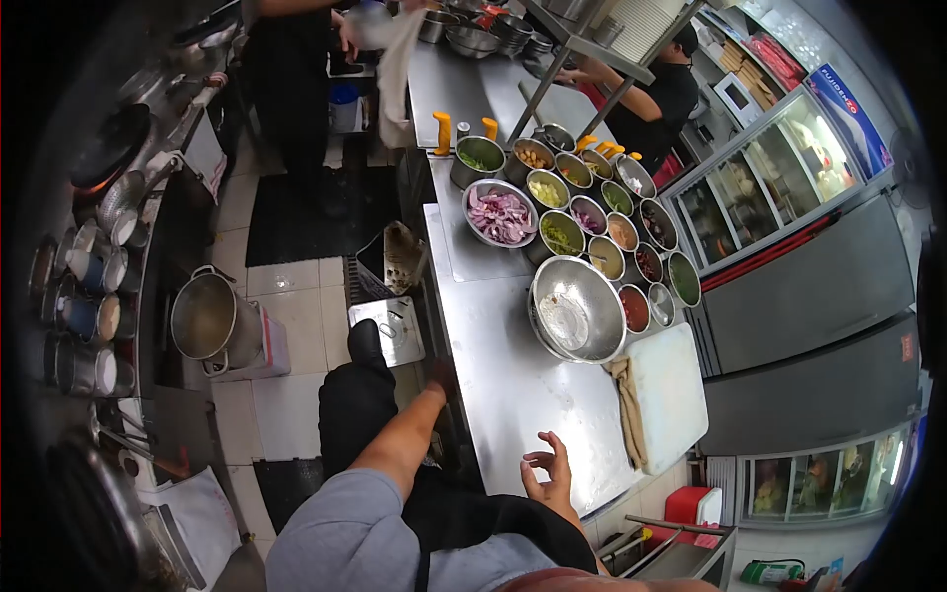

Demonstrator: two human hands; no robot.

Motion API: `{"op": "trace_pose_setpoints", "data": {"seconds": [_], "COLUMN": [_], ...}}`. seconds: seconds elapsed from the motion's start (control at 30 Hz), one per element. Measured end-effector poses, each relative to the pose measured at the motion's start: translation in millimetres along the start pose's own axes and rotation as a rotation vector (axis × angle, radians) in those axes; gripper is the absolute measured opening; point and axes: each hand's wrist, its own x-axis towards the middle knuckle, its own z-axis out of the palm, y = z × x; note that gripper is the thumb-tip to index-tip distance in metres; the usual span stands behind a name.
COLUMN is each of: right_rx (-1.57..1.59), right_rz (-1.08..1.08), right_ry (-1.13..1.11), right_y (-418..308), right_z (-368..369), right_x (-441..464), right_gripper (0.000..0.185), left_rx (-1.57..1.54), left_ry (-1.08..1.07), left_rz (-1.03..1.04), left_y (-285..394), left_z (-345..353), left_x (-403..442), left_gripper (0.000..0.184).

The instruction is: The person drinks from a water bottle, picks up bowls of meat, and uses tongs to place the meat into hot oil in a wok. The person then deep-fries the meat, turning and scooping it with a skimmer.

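Note:
My left hand [440, 375] reaches down at the near edge of the steel counter [513, 395]. It is in shadow and its fingers are hidden, so I cannot see what it touches. Over the counter's front end, my right hand [550, 472] is raised with fingers apart, holding nothing. A large steel mixing bowl [582, 306] stands farther along, with some pale residue inside. Beside it lie a white cutting board [666, 395] and a folded brown cloth [627, 414]. A bowl of sliced red onions [500, 215] sits beyond the mixing bowl.
Several steel containers of chopped ingredients [589, 215] line the counter's far side. A large pot [204, 316] stands on the left, near a stove side with pans [110, 143]. One co-worker [671, 94] is at the back right, another person [291, 89] at the back left. Refrigerators [809, 286] flank the right.

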Motion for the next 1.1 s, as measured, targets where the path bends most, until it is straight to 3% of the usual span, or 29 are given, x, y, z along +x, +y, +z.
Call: {"op": "trace_pose_setpoints", "data": {"seconds": [0.03,0.13,0.23,0.3,0.37,0.43,0.5,0.53,0.63,0.8,0.87,0.9,1.07,1.1], "right_rx": [0.011,0.065,0.11,0.136,0.115,0.092,0.061,0.075,0.011,0.061,0.095,0.109,-0.059,-0.046], "right_rz": [-0.019,-0.021,-0.049,-0.084,-0.116,-0.197,-0.331,-0.295,-0.453,-0.706,-0.905,-0.943,-0.889,-0.888], "right_ry": [0.002,0.0,-0.016,-0.019,-0.07,-0.113,-0.146,-0.191,-0.271,-0.507,-0.635,-0.588,-1.035,-1.035], "right_y": [1.1,-2.9,-8.6,-11.9,-14.5,-13.6,-9.5,-19.7,-35.5,-88.5,-115.1,-118.9,-129.5,-126.1], "right_z": [0.3,3.9,6.8,7.8,7.5,10.9,18.1,18.8,33.0,86.8,114.9,138.1,180.2,184.3], "right_x": [-1.0,-3.4,-4.8,-4.2,-1.9,0.8,6.8,8.0,22.1,55.3,63.0,59.7,41.5,40.6], "right_gripper": [0.071,0.071,0.068,0.065,0.059,0.052,0.044,0.038,0.037,0.032,0.033,0.034,0.048,0.049], "left_rx": [0.195,-0.213,0.33,0.272,0.38,0.414,0.308,0.291,0.159,0.021,0.042,0.107,0.145,0.146], "left_ry": [-0.03,-0.018,-0.687,-0.623,-0.557,-0.311,-0.212,-0.102,0.34,0.434,0.38,0.38,0.364,0.373], "left_rz": [-0.014,-0.27,-0.264,-0.329,-0.461,-0.392,-0.429,-0.412,-0.243,-0.312,-0.362,-0.405,-0.462,-0.461], "left_y": [-9.5,-62.8,-36.1,5.4,27.1,4.0,21.9,41.1,44.5,55.4,61.0,67.7,99.0,96.0], "left_z": [7.4,55.0,-48.8,-162.0,-214.3,-217.9,-255.5,-273.0,-260.0,-234.2,-229.3,-226.1,-237.9,-236.4], "left_x": [-2.0,6.3,-1.8,-44.1,-58.6,-76.9,-122.0,-145.9,-187.7,-209.3,-207.2,-204.2,-206.5,-207.4], "left_gripper": [0.047,0.044,0.044,0.042,0.041,0.041,0.044,0.045,0.051,0.073,0.073,0.072,0.068,0.067]}}
